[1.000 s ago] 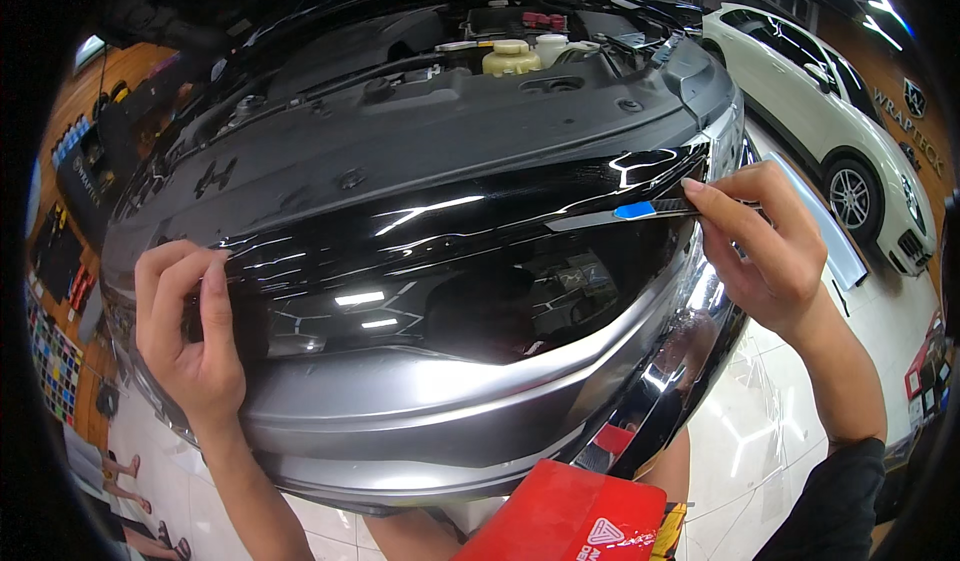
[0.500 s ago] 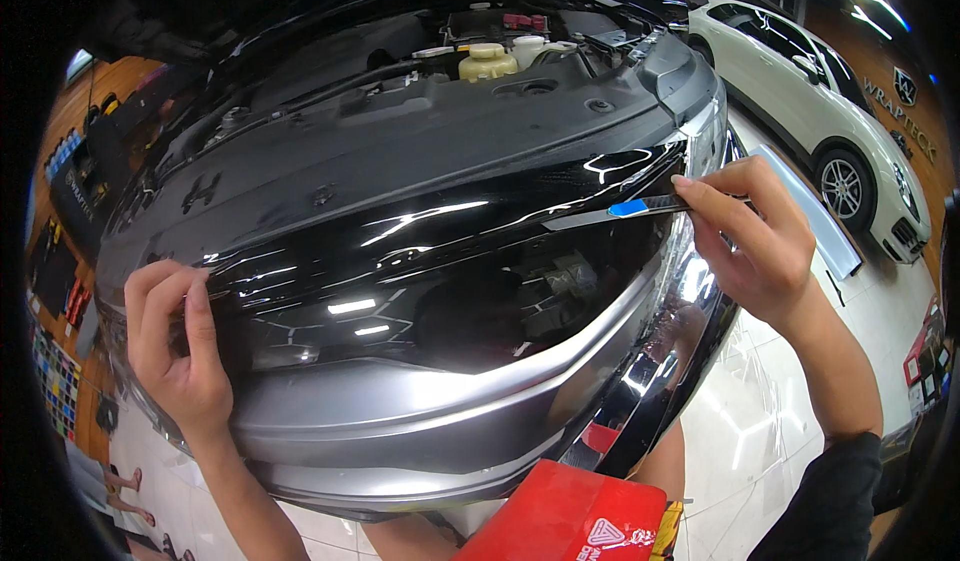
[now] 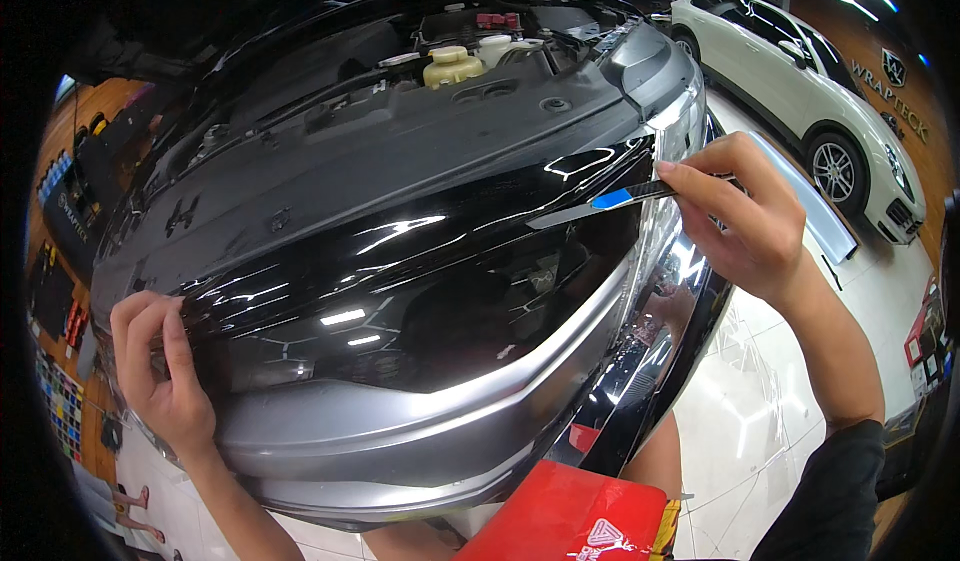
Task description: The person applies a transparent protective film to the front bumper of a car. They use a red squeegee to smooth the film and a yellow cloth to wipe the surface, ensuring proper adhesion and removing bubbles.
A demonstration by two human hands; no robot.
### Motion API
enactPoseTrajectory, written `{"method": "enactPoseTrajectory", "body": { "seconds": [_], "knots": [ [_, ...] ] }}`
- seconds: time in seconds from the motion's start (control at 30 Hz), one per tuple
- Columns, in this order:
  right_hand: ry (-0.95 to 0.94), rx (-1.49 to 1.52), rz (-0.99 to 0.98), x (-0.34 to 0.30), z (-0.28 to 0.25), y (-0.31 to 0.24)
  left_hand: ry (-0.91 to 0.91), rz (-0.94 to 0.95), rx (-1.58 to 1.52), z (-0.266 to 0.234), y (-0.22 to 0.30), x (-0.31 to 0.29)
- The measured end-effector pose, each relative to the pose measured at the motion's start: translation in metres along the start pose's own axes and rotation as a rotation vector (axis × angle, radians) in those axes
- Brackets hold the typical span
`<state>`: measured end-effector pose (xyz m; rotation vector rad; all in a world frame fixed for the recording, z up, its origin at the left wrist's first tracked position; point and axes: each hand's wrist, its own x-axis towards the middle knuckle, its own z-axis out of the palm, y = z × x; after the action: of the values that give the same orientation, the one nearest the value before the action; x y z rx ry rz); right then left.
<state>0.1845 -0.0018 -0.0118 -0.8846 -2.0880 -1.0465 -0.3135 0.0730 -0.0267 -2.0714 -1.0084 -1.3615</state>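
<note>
My right hand (image 3: pixel 745 216) pinches a slim craft knife (image 3: pixel 652 191) with a blue part near its long, thin blade. The blade points left over a glossy black film (image 3: pixel 480 251) stretched across the front of a car; I cannot tell whether it touches. At the far left, my left hand (image 3: pixel 165 366) has thumb and fingers pinched together on the film's edge. Silver bumper trim (image 3: pixel 400 411) curves below the black area. Beside the knife hand, the headlight (image 3: pixel 665 291) runs down the car's corner.
The raised hood exposes a black engine cover (image 3: pixel 400 151) and a yellowish reservoir cap (image 3: pixel 453 66). A red pouch (image 3: pixel 570 516) hangs at my front. A white car (image 3: pixel 800 91) stands at the right on tiled floor. Another person's legs (image 3: pixel 120 506) show at lower left.
The view has shifted a little, so the car sits further left in the picture. The knife is tilted slightly more, its tip lower than its handle. My left hand keeps its pinch.
</note>
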Motion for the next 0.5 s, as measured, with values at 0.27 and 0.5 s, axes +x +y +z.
{"method": "enactPoseTrajectory", "body": {
  "seconds": [0.27,0.5],
  "knots": [
    [-0.026,0.050,0.039,-0.005,0.000,0.011,0.006,0.022,0.002,0.000,-0.001,0.000],
    [-0.007,0.040,-0.014,-0.008,0.004,0.024,-0.005,0.026,0.014,-0.001,-0.004,-0.002]
  ]
}}
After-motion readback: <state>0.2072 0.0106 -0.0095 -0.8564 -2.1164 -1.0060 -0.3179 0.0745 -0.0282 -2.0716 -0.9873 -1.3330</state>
